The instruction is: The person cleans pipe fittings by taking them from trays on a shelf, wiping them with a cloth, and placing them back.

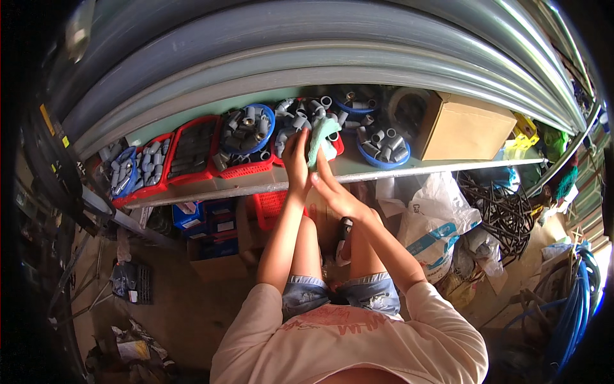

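Note:
A pale green cloth [322, 136] is bunched between my two hands above the front of the shelf. My left hand [296, 161] grips it from the left side, fingers pointing up. From the right, my right hand [333, 192] presses on the cloth with its fingers stretched along it. Whether the cloth wraps another object cannot be seen. Just behind the hands sits a red basket [339, 145] heaped with grey plastic pipe fittings [300, 120], partly covered by the cloth and my left hand.
Blue baskets [389, 163] and red baskets [244, 171] of fittings line the metal shelf [230, 188]. A cardboard box [467, 127] stands at right. Large grey pipes [288, 29] run above. Below are blue boxes [220, 216], a white sack [431, 230] and a blue hose coil [575, 307].

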